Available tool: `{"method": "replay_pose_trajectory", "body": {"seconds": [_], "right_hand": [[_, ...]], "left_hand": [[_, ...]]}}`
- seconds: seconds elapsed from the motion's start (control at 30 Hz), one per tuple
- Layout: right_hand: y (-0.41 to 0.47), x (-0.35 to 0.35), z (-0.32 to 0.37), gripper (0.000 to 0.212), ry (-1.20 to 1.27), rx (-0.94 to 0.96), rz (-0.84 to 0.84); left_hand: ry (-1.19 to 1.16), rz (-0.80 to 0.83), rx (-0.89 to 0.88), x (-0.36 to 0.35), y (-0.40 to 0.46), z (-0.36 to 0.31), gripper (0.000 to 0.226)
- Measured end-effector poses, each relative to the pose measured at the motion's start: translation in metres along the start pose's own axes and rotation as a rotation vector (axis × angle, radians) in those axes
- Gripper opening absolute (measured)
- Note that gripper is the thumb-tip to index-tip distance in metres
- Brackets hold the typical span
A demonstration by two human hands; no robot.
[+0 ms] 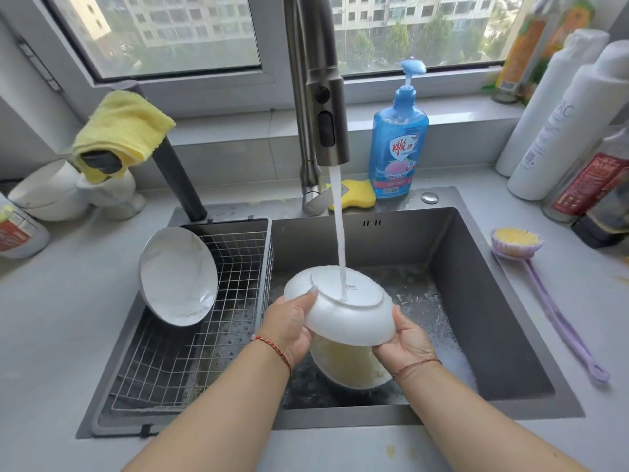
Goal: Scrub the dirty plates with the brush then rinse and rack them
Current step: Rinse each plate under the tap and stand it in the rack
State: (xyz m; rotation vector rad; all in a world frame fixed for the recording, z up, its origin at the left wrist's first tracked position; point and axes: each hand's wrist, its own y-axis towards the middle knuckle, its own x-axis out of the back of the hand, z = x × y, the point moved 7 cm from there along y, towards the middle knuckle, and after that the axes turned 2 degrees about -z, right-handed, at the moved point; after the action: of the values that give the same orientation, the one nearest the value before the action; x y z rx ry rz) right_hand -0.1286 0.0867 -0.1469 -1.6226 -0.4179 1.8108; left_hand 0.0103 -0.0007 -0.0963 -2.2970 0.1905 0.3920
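White round ceramic plate [343, 318], underside up, tilted over grey steel sink [476, 267], water stream [338, 233] from steel faucet [326, 97] striking its base. Your left hand [289, 330] grips left rim, thumb curled on top; your right hand [406, 340] cups right rim from below. Second plate with yellowish film [350, 367] lies beneath in sink. Marbled white plate [177, 277] leans in wire rack [204, 335]. Lilac long-handled brush [544, 287] lies on counter, right of sink, well apart from hands.
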Motion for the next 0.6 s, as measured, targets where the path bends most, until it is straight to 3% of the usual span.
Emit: {"method": "replay_pose_trajectory", "body": {"seconds": [0.13,0.27,0.3,0.43,0.53,0.6], "right_hand": [[-0.006,-0.002,0.001,0.12,0.005,-0.028,-0.027],[-0.018,-0.017,0.01,0.047,-0.123,0.008,-0.095],[-0.019,-0.02,0.014,0.036,-0.162,0.026,-0.088],[-0.03,-0.036,0.03,0.026,-0.443,0.149,-0.058],[-0.043,-0.053,0.039,0.019,-0.846,0.312,-0.007],[-0.05,-0.058,0.036,0.013,-1.093,0.418,0.032]], "left_hand": [[0.02,-0.027,0.019,0.007,-0.002,0.004,0.036],[0.019,-0.024,0.049,0.01,-0.007,0.01,0.027],[0.034,-0.019,0.058,0.011,-0.007,0.012,0.025],[0.301,-0.054,0.093,0.016,-0.009,0.021,0.025],[0.441,-0.068,0.083,0.012,-0.018,0.016,0.014],[0.428,-0.04,0.075,0.009,-0.015,0.011,0.033]]}}
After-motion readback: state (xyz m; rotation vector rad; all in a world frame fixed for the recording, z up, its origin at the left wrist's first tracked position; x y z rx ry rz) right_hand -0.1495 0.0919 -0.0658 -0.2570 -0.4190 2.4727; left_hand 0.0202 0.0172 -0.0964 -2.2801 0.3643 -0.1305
